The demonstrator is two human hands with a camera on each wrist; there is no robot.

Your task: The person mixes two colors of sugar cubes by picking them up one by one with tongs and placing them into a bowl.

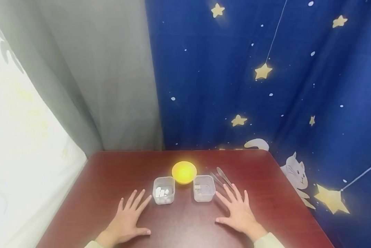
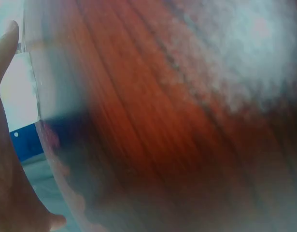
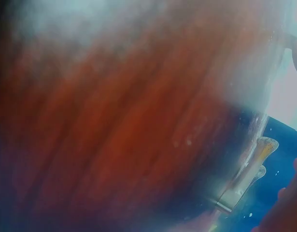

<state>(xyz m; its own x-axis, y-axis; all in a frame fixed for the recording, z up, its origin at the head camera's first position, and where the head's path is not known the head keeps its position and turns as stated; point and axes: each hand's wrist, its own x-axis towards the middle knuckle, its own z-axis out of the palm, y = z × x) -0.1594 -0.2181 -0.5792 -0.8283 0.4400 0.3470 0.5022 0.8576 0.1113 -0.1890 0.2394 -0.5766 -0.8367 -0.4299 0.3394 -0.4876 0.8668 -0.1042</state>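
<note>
1. Left hand [image 1: 126, 220], fingers spread and empty, beside a clear tub [image 1: 164, 202] of white pieces [image 1: 162, 193].
2. Right hand [image 1: 239, 213], likewise spread, near a second tub [image 1: 204, 199] and metal tongs [image 1: 224, 175].
3. Head view alone shows tubs and yellow bowl [image 1: 184, 180]; right wrist catches tongs too.

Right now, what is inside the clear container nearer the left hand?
Several small white pieces lie in the clear container; whatever is directly beneath them is covered.
</note>
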